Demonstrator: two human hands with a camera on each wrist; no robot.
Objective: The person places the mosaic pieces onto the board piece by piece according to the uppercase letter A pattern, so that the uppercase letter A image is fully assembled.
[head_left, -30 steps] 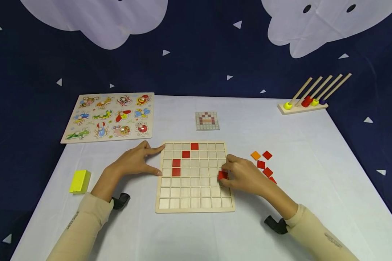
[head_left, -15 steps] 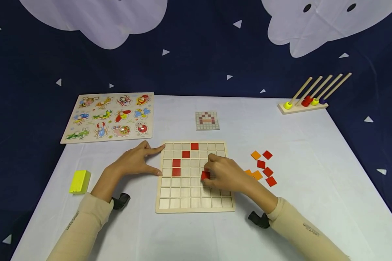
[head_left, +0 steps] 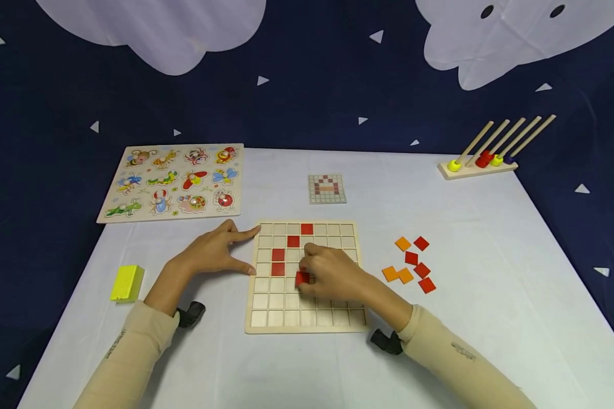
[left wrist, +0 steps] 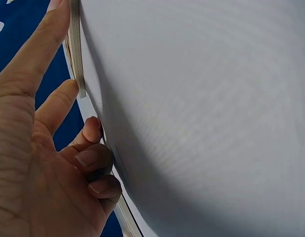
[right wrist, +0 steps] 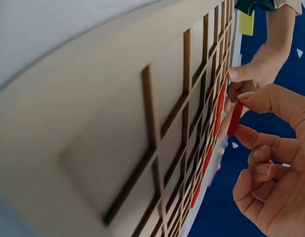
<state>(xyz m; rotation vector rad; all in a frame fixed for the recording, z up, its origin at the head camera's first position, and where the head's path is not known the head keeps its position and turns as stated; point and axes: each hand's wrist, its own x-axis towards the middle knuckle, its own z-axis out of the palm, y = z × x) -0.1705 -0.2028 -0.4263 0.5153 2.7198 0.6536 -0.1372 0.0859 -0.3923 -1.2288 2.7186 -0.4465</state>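
Note:
A wooden grid board (head_left: 307, 330) lies flat on the white table, with several red square tiles (head_left: 293, 241) set in cells of its upper left part. My right hand (head_left: 335, 274) is over the board's middle and pinches another red tile (head_left: 302, 278) between thumb and index finger. In the right wrist view the pinched tile (right wrist: 235, 118) stands on edge, apart from the grid. My left hand (head_left: 210, 250) touches the board's left edge with straight thumb and index fingertips. Its other fingers (left wrist: 95, 157) are curled beside the edge, holding nothing.
Loose red tiles (head_left: 422, 270) and orange tiles (head_left: 390, 274) lie right of the board. A small pattern card (head_left: 327, 189) lies behind it. Around are an insect puzzle (head_left: 171, 182), a yellow block (head_left: 127, 283) and a peg stand with beads (head_left: 478, 170).
My right hand has moved left across the board with the red tile, from its right edge to its middle. The left hand has stayed at the left edge.

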